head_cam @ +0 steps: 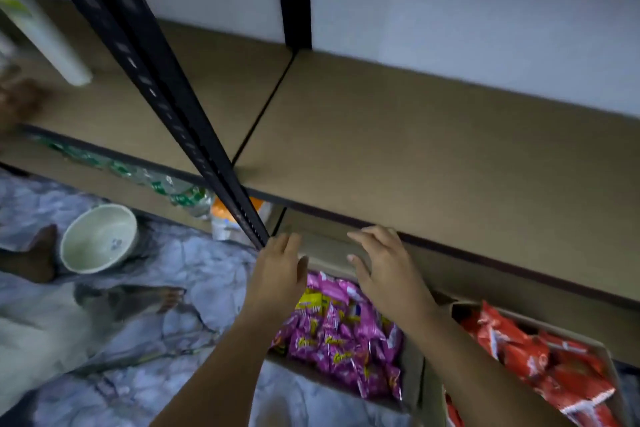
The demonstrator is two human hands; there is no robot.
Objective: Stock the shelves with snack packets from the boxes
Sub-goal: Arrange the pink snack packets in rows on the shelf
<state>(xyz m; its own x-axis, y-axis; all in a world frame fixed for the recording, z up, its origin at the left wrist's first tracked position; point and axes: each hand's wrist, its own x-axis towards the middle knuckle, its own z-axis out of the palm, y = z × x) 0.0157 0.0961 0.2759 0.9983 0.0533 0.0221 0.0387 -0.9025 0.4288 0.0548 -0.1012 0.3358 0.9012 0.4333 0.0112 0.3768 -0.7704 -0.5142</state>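
Under the bare brown shelf (433,135), marbled floor (207,274); both hands' fingers (372,236) loosely spread, holding nothing.

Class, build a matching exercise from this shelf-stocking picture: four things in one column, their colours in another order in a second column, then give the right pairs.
Things:
1. packets in the left box
2. packets in the right box
3. bowl on the floor
4. shelf upright

Colours:
A. black
B. red
C. pink
D. pale cream

Pairs: 1-C, 2-B, 3-D, 4-A
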